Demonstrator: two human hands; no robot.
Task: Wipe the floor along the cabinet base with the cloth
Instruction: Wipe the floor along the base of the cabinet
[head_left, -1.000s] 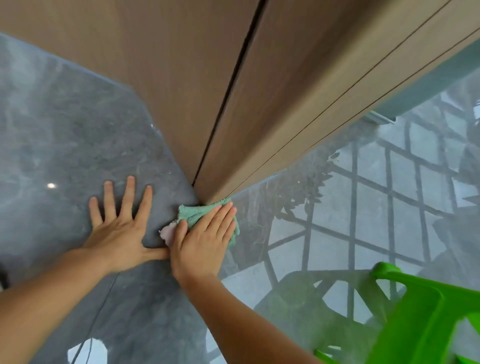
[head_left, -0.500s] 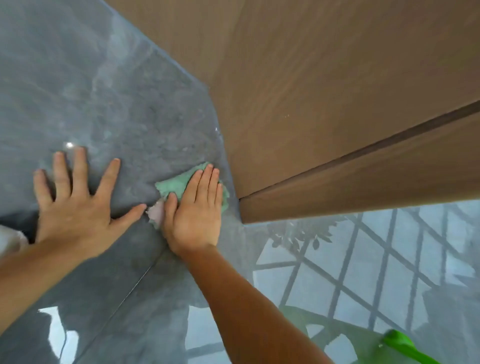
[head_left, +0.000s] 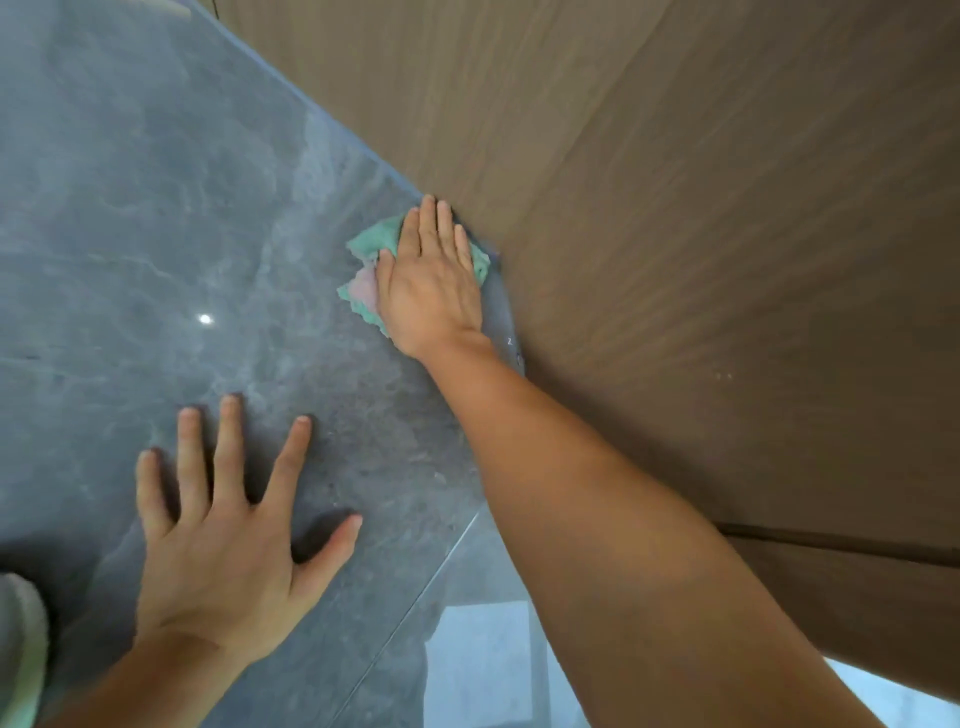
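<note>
Grey marble-look floor (head_left: 156, 218), glossy, filling the left and lower middle of the view, streaked with pale veining and carrying one small bright glint of reflected light. Brown wood-grain cabinet (head_left: 701, 208) rising along the right, its base meeting the floor on a diagonal from upper left to lower right; a dark horizontal seam across the panel low on the right. Thin grout line running diagonally through the tile near the bottom centre, with pale blurred reflections beside it. Bare right forearm stretched from the lower right corner up toward the cabinet base. Left hand (head_left: 223, 540) flat on the floor at lower left, fingers spread wide, thumb angled out to the right, holding nothing, well apart from the cloth. Right hand (head_left: 434, 280) pressed palm down on the cloth, fingers straight and close together, fingertips reaching the line where floor and cabinet meet; as a grip, flat and extended rather than curled, pinning the cloth to the floor under the palm instead of clenching it. Teal-green cloth (head_left: 371, 244), crumpled, lying on the floor just beside the cabinet base, showing out from under the hand on the left and a little on the right near the cabinet; a pale pink patch on its left edge beside the thumb. Blurred light-coloured shape cut off at the lower left edge, too indistinct to name.
</note>
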